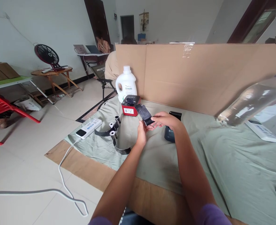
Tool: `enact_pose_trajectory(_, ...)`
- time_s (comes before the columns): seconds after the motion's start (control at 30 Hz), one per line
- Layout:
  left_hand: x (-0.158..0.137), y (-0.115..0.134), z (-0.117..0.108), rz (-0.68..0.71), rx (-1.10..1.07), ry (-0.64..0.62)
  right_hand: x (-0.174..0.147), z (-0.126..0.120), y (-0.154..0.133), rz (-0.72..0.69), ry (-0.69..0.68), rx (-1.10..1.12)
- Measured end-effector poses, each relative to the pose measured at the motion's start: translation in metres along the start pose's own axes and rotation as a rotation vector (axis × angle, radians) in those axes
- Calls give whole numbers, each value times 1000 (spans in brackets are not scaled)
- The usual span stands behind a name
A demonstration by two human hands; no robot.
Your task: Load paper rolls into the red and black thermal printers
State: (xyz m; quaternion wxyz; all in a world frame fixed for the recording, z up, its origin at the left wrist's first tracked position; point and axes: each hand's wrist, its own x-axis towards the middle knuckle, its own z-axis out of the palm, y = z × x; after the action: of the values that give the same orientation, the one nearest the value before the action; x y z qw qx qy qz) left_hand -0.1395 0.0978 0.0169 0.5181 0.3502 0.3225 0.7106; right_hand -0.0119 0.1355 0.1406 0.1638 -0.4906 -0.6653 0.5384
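A roll of black ribbon (148,121) is between my two hands, and its dark, shiny film slants up and left toward a red and black box (130,110) with a white label. My left hand (142,133) grips the near-left end of the roll with closed fingers. From the right, my right hand (162,120) pinches the other end. Left of my hands, small rolls with white cores (112,132) and loose black ribbon lie on the grey-green cloth (152,162). Behind my right wrist sits a black device (169,134), partly hidden by my forearm.
A white jug (126,84) stands behind the box, before a cardboard panel (166,75). At left lies a white power strip (89,128) with a cable (62,175). A large clear bottle (250,101) leans at right. A person (103,46) sits in the background.
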Motion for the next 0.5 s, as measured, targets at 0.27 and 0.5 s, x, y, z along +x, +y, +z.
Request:
enact_pose_trajectory(0.27,-11,6,-5,94,-28,-3,3,10,-1,-134,19,-81)
enact_pose_trajectory(0.5,-2,-4,-3,-136,-221,42,22,22,6,-283,192,-344)
